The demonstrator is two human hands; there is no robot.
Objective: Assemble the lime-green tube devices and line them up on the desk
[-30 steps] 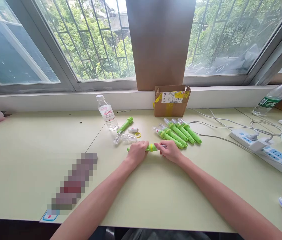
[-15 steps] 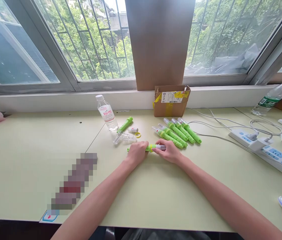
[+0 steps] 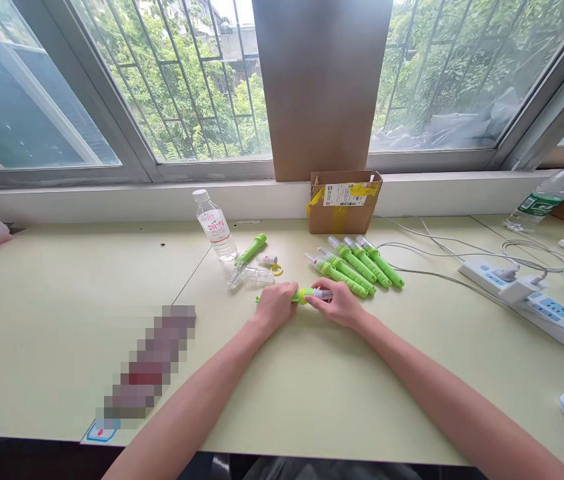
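A green plastic stick point(image 3: 303, 296) with a yellow ring and a clear end lies crosswise between my hands, low over the table. My left hand point(image 3: 276, 305) is closed round its green handle, whose tip pokes out on the left. At the other end, my right hand point(image 3: 340, 303) pinches the clear part, which has something white inside. Just beyond my left hand are clear plastic covers point(image 3: 258, 275), a small white-and-red cylinder point(image 3: 267, 260), a loose yellow ring point(image 3: 277, 270) and another green handle point(image 3: 252, 250). Several similar green sticks with clear tips point(image 3: 357, 263) lie side by side beyond my right hand.
A water bottle point(image 3: 216, 227) stands behind the loose parts. Against the sill is an open cardboard box point(image 3: 345, 213). To the right are a power strip point(image 3: 537, 303) with cables and a second bottle point(image 3: 545, 200). A blurred-out object point(image 3: 149, 367) lies at the left.
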